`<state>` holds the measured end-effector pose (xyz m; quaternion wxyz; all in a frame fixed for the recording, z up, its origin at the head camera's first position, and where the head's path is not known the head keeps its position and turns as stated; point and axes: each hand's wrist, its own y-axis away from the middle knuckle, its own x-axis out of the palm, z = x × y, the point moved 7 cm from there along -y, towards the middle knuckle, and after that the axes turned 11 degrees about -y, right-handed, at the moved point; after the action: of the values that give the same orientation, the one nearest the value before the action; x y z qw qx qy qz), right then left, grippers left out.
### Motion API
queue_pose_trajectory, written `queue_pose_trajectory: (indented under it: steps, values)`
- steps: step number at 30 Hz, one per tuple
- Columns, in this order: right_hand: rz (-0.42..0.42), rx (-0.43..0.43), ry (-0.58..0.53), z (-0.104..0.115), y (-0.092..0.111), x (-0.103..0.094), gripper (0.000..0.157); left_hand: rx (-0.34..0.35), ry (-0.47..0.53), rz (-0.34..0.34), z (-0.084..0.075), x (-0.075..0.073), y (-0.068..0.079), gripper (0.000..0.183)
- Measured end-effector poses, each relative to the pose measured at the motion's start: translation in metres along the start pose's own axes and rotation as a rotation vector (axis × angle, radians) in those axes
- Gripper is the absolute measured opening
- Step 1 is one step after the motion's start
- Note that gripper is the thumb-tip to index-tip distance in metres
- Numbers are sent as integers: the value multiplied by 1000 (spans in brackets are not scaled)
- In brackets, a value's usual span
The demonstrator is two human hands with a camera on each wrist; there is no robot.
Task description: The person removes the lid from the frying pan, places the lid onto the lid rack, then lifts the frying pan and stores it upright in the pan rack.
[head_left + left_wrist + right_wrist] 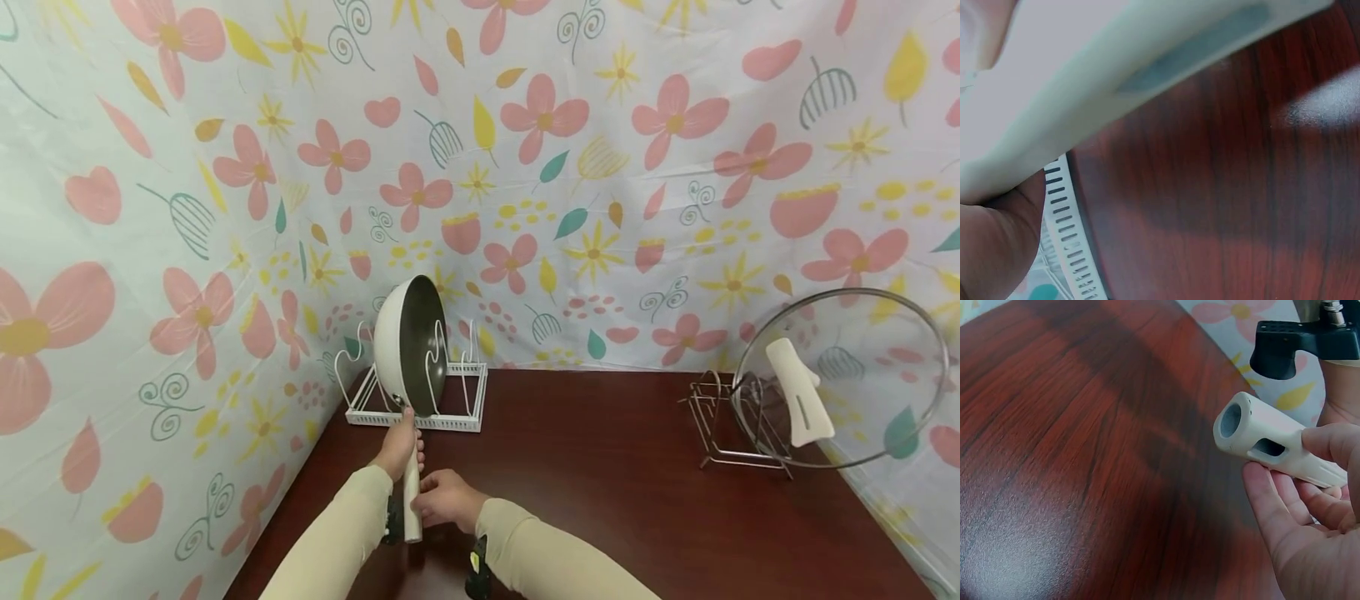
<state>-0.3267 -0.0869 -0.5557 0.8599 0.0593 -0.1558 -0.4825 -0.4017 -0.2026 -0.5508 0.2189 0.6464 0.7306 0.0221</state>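
Note:
A wok [422, 350], white outside and dark inside, stands on its edge among the wire dividers of a white rack [450, 423] at the back left. Its long pale handle [412, 508] points toward me. My left hand [397, 450] grips the handle close to the wok's rim, thumb along the top. Nearer the free end, my right hand [453, 500] pinches the handle between thumb and fingers. The right wrist view shows the handle's hollow end and side slot [1269, 447]. In the left wrist view the handle [1054, 106] hides most of the left fingers.
On the right a wire rack [738, 454] carries a large glass lid [892, 375] with a cream handle [798, 392]. Everything stands on a dark reddish wood table [585, 483]. Flower-patterned sheeting [540, 208] walls in the back and the sides.

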Motion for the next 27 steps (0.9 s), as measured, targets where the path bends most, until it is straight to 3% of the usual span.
queue_pose_trajectory:
  steps: [8, 17, 27]
  values:
    - [-24, -50, 119, -7, -4, -9, 25, 8, -47, -33, 2, 4, 0, 65]
    - [-89, -150, 434, -9, -4, -11, 14, 12, -69, -58, 14, 3, -11, 65]
    - [-128, -157, 510, -5, 1, -15, 17, 36, -102, -63, 12, 4, -11, 72]
